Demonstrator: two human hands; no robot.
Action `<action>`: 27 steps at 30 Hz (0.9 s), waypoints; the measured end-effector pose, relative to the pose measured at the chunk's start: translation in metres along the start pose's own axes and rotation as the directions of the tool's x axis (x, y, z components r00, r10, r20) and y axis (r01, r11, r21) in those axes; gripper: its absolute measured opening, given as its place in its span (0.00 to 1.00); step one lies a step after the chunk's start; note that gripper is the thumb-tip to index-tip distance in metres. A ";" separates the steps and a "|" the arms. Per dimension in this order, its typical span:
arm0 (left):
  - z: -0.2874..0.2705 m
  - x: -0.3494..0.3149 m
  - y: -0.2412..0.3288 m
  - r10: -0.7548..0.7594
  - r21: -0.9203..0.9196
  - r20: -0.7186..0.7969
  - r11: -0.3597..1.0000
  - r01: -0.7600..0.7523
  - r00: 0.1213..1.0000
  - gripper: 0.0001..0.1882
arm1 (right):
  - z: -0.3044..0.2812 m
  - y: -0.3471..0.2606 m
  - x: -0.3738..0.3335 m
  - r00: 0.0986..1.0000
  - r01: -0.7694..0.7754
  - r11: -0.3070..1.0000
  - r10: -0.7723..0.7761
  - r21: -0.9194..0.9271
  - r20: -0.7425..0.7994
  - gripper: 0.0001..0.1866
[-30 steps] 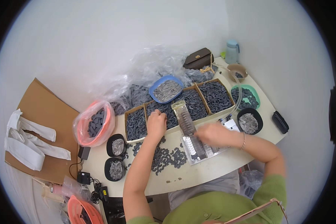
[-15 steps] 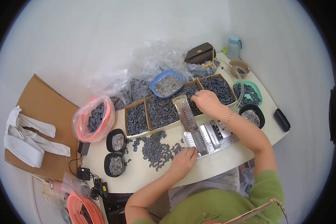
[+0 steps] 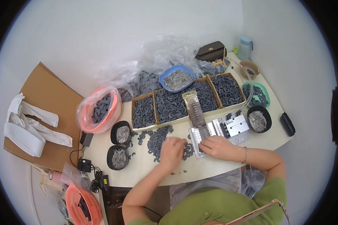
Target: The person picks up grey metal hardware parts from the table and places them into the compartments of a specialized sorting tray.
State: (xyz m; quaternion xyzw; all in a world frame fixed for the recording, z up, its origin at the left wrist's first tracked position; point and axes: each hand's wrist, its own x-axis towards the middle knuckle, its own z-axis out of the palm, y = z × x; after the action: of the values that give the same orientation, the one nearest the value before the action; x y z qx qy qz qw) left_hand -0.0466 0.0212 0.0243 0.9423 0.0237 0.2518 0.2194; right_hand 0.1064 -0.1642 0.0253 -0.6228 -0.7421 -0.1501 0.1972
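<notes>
My left hand is over the right side of a loose pile of small dark grey pieces on the table. Its fingers are drawn together, and whatever they pinch is too small to make out. At the near end of a slotted metal fixture, my right hand rests with curled fingers pressed together. That hand covers part of the fixture, so what lies under its fingertips is hidden. A clear ridged plastic tray leans from the fixture up onto a divided cardboard box full of grey pieces.
Black bowls of thin metal pins stand left and right. A blue basin of pins rests on the box. A pink basket, a green bowl, a black case and a clear hose surround the work area.
My right hand has come down from the top of the plastic tray to the fixture's near end. My left hand has left the fixture and moved over the loose pile.
</notes>
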 end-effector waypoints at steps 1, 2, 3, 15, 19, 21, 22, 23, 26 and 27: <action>0.001 0.005 -0.011 -0.025 -0.006 0.005 1.000 0.025 1.000 0.10 | -0.005 -0.001 0.003 0.999 0.038 0.998 -0.039 -0.041 -0.024 0.13; 0.002 0.010 -0.021 -0.049 -0.013 0.009 0.999 0.049 0.999 0.09 | -0.006 -0.001 0.003 0.998 0.052 0.997 -0.054 -0.054 -0.027 0.12; 0.004 0.014 -0.028 -0.072 -0.020 0.013 0.997 0.072 0.997 0.08 | -0.007 -0.001 0.003 0.997 0.067 0.995 -0.069 -0.069 -0.029 0.12; -0.010 0.020 -0.005 -0.195 -0.200 0.185 0.952 0.231 0.963 0.06 | 0.018 0.029 0.080 0.979 -0.124 0.992 0.121 0.013 0.164 0.09; -0.016 0.016 0.006 -0.150 -0.332 0.306 0.909 0.254 0.940 0.03 | 0.032 0.034 0.097 0.918 -0.053 0.998 0.063 -0.036 0.392 0.11; -0.011 0.018 0.009 -0.108 -0.322 0.331 0.921 0.220 0.937 0.03 | 0.030 0.039 0.099 0.897 -0.161 0.982 0.105 0.097 0.430 0.10; -0.006 0.018 0.012 -0.092 -0.308 0.281 0.934 0.181 0.955 0.03 | 0.026 0.041 0.098 0.880 -0.279 0.939 0.166 0.202 0.444 0.09; 0.003 0.018 0.015 -0.074 -0.292 0.231 0.946 0.141 0.970 0.04 | 0.023 0.044 0.096 0.856 -0.391 0.870 0.224 0.300 0.465 0.09; 0.027 0.023 0.019 0.078 -0.116 0.027 0.990 -0.075 0.997 0.05 | 0.021 0.060 0.072 0.956 -0.289 0.830 0.227 0.478 0.183 0.08; 0.033 0.026 0.019 0.135 -0.023 -0.018 0.990 -0.136 0.991 0.05 | 0.015 0.060 0.065 0.946 -0.320 0.814 0.248 0.484 0.208 0.08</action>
State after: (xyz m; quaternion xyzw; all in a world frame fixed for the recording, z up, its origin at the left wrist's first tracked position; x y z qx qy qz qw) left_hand -0.0095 -0.0052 0.0185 0.9368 -0.0416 0.2743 0.2130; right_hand 0.1540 -0.0906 0.0419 -0.6605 -0.6650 0.1259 0.3250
